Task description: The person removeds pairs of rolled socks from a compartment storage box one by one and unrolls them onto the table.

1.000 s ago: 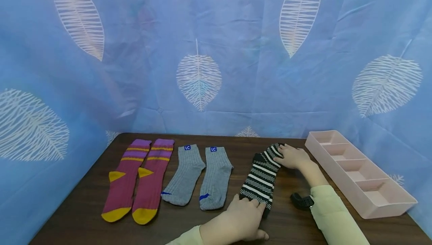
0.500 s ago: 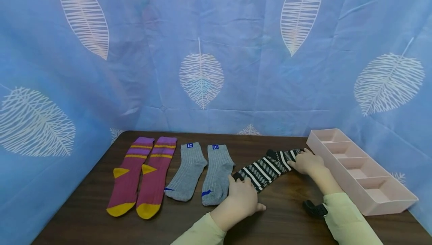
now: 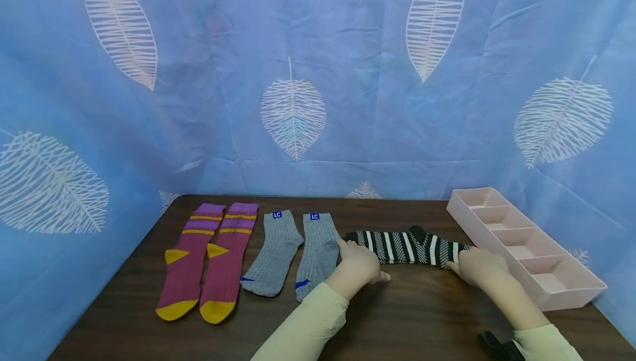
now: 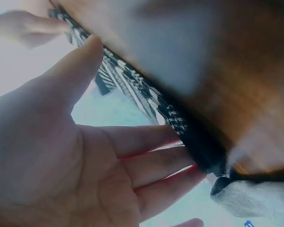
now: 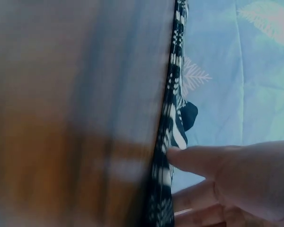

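A black-and-white striped sock [image 3: 397, 246] lies crosswise on the table, its toe to the left and its cuff to the right. Whether a second sock is under it, I cannot tell. My left hand [image 3: 359, 264] touches the toe end with extended fingertips, as the left wrist view shows, its thumb [image 4: 87, 54] apart from them. At the cuff end rests my right hand [image 3: 482, 267]. In the right wrist view its thumb [image 5: 194, 158] touches the sock's edge, with the fingers lower along the fabric.
Left of the striped sock lie two grey socks [image 3: 275, 256] with blue tags, then two maroon socks [image 3: 181, 272] with yellow toes and heels. A pink four-section organizer [image 3: 544, 295] stands at the table's right edge. Blue leaf-patterned cloth [image 3: 348, 101] hangs behind.
The striped sock has turned from slanting upright to lying nearly level across the table. My right hand moved right and nearer with the cuff; my left hand moved farther away with the toe.
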Motion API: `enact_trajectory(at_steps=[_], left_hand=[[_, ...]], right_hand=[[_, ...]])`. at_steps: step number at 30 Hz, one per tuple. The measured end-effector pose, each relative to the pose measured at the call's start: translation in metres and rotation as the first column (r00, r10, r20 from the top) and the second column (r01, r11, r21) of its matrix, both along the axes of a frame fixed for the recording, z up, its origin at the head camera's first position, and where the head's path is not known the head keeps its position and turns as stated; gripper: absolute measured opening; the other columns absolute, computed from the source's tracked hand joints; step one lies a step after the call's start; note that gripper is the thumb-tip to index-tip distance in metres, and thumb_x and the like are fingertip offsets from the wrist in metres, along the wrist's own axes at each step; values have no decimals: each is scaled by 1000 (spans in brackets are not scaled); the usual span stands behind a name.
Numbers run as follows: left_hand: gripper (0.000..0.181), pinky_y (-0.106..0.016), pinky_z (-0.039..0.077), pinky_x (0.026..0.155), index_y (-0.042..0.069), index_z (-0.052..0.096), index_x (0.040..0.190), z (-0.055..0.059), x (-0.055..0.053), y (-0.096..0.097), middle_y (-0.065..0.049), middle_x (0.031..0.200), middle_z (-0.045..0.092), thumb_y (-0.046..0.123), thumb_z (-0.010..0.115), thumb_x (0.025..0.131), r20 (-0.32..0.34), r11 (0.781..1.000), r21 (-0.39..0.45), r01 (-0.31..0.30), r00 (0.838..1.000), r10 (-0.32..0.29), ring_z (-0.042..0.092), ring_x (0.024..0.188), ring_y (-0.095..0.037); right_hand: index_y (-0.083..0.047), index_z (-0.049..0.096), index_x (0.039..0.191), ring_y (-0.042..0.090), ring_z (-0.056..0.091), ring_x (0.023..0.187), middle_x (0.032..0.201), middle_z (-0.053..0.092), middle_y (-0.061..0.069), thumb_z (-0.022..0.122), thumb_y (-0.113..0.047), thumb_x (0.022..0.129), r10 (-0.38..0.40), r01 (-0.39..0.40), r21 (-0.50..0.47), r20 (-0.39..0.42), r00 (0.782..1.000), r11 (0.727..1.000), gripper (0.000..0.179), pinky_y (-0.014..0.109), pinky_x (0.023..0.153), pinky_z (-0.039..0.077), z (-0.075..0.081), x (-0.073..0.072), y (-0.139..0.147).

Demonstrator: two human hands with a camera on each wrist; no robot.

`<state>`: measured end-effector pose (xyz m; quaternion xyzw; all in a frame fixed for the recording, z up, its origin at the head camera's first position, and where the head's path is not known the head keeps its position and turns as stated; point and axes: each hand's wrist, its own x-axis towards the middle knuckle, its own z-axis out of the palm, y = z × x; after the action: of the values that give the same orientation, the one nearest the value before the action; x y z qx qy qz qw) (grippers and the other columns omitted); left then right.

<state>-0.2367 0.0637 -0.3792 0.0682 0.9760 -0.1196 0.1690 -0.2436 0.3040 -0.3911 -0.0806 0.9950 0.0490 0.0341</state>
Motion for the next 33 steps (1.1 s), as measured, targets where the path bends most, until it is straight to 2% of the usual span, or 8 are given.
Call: enact_trajectory(at_steps=[3,8,13,18,22,26,31,33], left_hand=[[59,-47,18,110,41,48,124,3,-14,4,16,139,39,74,34,77,32,1000,0,-7,999,7,31,134,-15],[59,-47,16,110,40,45,127,8,-32,8,15,142,34,72,35,79,65,999,38,-13,998,10,28,135,-17],[52,-46,17,111,37,58,116,12,-45,6,13,141,37,68,35,82,78,995,95,-6,997,-2,32,133,-16],[48,-45,14,112,35,64,107,18,-54,0,13,143,34,64,32,85,95,993,113,19,995,-29,29,134,-14],[54,-45,10,112,34,51,124,20,-60,-1,9,147,26,66,32,84,95,996,89,10,995,-18,20,138,-13],[63,-46,7,113,37,34,136,13,-69,-3,13,150,16,69,33,82,79,999,32,15,997,-18,11,140,-8],[70,-48,8,112,34,27,140,9,-78,-12,10,151,15,70,36,80,52,995,7,99,994,-99,12,140,-10],[76,-48,10,112,30,22,142,9,-81,-18,6,151,16,70,37,80,32,989,19,144,989,-144,15,139,-12]], right_hand=[[-8,62,67,28,54,69,74,57,9,60,-38,81,72,-70,23,-103,992,997,33,45,55,43,-3,11,9],[-11,65,70,27,55,78,82,57,8,66,-43,73,212,-208,42,-209,955,977,32,44,62,45,-8,26,20],[-7,71,92,38,50,113,114,60,15,61,-53,74,264,-272,-62,-113,958,960,50,51,83,44,-6,37,25],[-11,68,104,33,52,113,123,57,9,52,-58,80,341,-342,-152,-35,939,927,55,47,86,44,1,46,22],[-13,66,109,33,54,112,125,56,9,49,-58,82,396,-386,-186,13,918,903,55,47,85,45,4,52,14],[-15,64,113,34,52,113,128,53,10,48,-60,81,433,-411,-219,60,899,885,57,49,85,44,4,58,-3],[-19,62,116,33,51,115,131,51,8,48,-62,80,481,-457,-221,64,874,861,58,49,86,44,5,70,-25],[-21,60,118,32,51,115,131,51,7,48,-61,80,519,-499,-215,45,854,840,57,49,85,45,5,74,-34]])
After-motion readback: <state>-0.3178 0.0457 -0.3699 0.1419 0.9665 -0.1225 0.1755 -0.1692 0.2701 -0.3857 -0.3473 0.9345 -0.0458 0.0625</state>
